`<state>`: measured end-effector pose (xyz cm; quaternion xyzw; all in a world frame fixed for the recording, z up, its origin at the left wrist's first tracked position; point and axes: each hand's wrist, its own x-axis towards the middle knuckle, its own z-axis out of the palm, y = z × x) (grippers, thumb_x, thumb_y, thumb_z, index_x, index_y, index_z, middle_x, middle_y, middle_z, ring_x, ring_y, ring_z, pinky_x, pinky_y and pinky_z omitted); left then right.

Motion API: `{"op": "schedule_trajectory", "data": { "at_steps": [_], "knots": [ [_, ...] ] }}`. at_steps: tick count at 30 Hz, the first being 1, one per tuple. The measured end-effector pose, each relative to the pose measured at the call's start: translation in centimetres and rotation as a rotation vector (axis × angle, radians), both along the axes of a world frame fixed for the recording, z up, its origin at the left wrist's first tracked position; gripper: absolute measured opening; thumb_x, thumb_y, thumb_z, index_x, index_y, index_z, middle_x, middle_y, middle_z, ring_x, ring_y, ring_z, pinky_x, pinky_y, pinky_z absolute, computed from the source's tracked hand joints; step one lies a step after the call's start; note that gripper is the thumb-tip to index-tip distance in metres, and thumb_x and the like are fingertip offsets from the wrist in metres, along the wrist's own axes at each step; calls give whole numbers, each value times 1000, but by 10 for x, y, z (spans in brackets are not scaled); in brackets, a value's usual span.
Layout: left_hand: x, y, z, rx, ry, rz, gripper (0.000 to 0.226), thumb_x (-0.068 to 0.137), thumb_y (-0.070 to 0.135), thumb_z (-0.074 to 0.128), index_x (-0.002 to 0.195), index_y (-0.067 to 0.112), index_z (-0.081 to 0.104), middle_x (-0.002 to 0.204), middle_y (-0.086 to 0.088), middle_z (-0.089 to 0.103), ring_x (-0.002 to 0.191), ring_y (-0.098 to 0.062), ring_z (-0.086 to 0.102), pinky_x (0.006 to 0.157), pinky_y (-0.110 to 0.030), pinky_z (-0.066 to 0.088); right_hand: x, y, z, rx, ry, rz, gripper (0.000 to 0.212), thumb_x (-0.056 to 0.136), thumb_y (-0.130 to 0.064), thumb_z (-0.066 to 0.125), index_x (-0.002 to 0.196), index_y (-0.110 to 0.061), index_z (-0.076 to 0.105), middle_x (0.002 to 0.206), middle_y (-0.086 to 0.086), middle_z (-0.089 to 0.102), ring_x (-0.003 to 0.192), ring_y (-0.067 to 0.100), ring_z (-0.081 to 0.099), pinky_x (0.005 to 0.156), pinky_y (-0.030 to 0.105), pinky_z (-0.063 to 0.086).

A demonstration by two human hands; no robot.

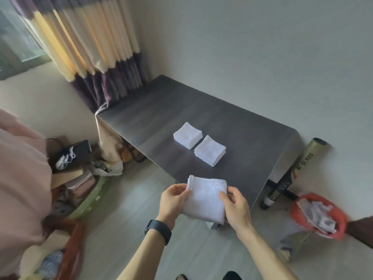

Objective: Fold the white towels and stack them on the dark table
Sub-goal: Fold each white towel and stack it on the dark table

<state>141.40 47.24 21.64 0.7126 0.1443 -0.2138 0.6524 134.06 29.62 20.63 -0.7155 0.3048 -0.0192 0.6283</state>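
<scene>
A folded white towel (pixel 204 199) is held in the air over the near edge of the dark table (pixel 161 116). My left hand (pixel 173 201) pinches its left edge, thumb on top. My right hand (pixel 236 207) pinches its right edge. Farther back on the table lie two neat stacks of folded white towels, the left stack (pixel 187 135) and the right stack (pixel 210 150), side by side and slightly apart.
A red bag (pixel 319 216) with loose white towels sits on the floor at the right. A gold tube (pixel 290 174) leans against the wall beside the table. Bags and clutter (pixel 74 164) crowd the floor at the left. A curtain (pixel 96 47) hangs behind the table.
</scene>
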Motion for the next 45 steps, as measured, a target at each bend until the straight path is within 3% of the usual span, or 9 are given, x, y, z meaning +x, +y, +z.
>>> {"op": "schedule_trajectory", "data": {
  "at_steps": [7,11,14,16,19,23,27,36,45],
  "knots": [
    [117,-53,-39,197,10,-240,27,75,42,76,94,24,72,93,4,77,87,-16,71,69,-32,58,79,-37,-41,-10,140,-164,7,96,-34,60,100,-29,63,97,-11,69,92,6,64,70,20,43],
    [178,-93,-59,293,13,-297,22,83,43,74,97,26,70,94,7,74,89,-14,71,81,-37,60,135,-66,-56,-3,200,-175,14,99,-32,54,111,-25,58,100,-12,64,88,-1,59,62,16,41],
    [216,-117,-67,375,16,-346,17,86,36,71,100,27,68,96,8,73,87,-10,69,72,-26,56,174,-81,-65,6,259,-172,16,100,-31,51,114,-23,55,103,-6,65,85,0,59,57,15,40],
    [243,-131,-76,410,11,-360,15,88,33,69,102,27,67,96,9,72,87,-8,67,68,-22,51,199,-91,-77,8,288,-161,18,100,-31,51,115,-22,55,104,-4,66,84,2,60,60,19,45],
    [279,-146,-93,467,29,-386,15,89,31,67,104,28,65,96,12,70,88,-9,66,73,-25,51,228,-102,-97,68,339,-174,17,97,-32,50,112,-26,55,101,-7,67,86,14,67,76,40,59],
    [312,-156,-115,487,31,-428,12,91,31,66,102,30,63,99,12,68,91,-9,65,76,-26,52,259,-111,-116,101,377,-195,17,97,-30,48,113,-27,54,99,-8,65,90,18,67,84,47,59],
    [339,-156,-136,530,29,-498,16,91,31,65,107,28,64,102,10,68,95,-11,64,86,-33,55,283,-111,-127,95,396,-216,20,100,-27,46,118,-22,53,106,-2,64,93,19,65,80,39,58],
    [361,-157,-156,531,43,-610,10,96,28,62,105,29,59,99,14,64,90,-2,59,80,-25,48,295,-99,-140,46,469,-290,23,103,-27,48,123,-20,54,113,-1,65,96,16,61,61,13,40],
    [364,-154,-159,466,-5,-601,7,96,25,60,99,29,56,102,10,65,93,-7,61,78,-25,46,305,-92,-143,-48,446,-397,21,102,-30,49,120,-23,57,110,-4,68,93,16,63,65,23,46]
  ]
}}
